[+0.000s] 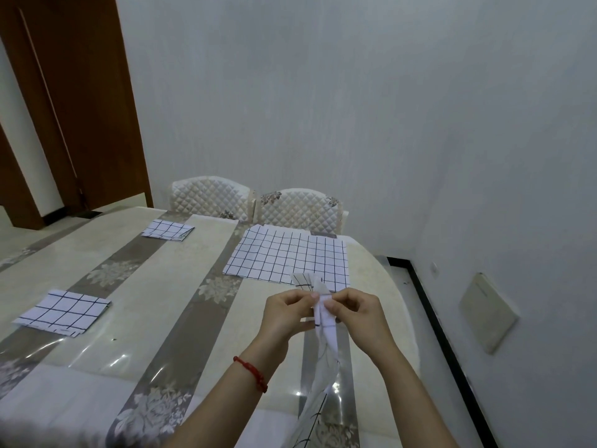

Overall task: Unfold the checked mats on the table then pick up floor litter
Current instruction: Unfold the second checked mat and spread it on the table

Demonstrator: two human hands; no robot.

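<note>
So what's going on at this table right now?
A person is setting out checked mats. Both hands, left hand and right hand, pinch the top of a bunched mat that hangs down between them. One open mat lies flat near the chairs. Two folded mats wait on the table.

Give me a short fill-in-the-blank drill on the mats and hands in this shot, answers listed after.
1. The number of checked mats still lying folded on the table is ____.
2. The unfolded mat lies spread in front of the two quilted ____.
3. Both hands, left hand and right hand, pinch the held mat, which hangs ____ from the fingers.
4. The red bracelet is on the ____ wrist.

Missing words: two; chairs; down; left
</note>
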